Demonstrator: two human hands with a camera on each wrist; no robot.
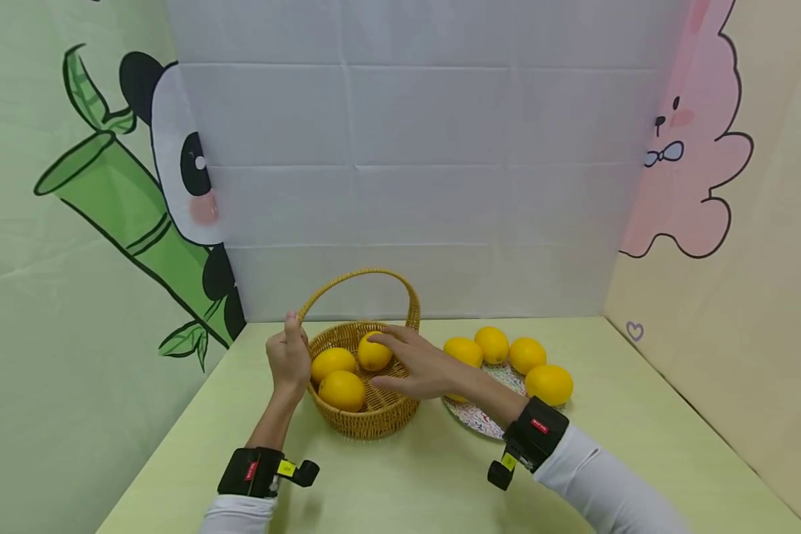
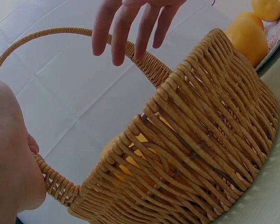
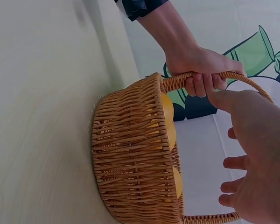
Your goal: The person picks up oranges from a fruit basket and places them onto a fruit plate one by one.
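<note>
My left hand [image 1: 290, 360] grips the left side of the handle of a brown wicker basket [image 1: 367, 426], which stands on the table. Inside the basket are three yellow lemons: one at the left [image 1: 334, 361], one in front [image 1: 343, 391] and one at the back [image 1: 374, 354]. My right hand [image 1: 422, 365] reaches over the basket from the right, overlapping the back lemon in the head view. In the right wrist view the same hand [image 3: 263, 158] hovers above the basket rim with fingers spread and nothing in its grasp.
Right of the basket, a speckled plate [image 1: 470, 419] bears several more lemons [image 1: 549, 385]. My right forearm passes over its front part. A pale cloth wall [image 1: 427, 200] rises behind the table, with printed side walls left and right.
</note>
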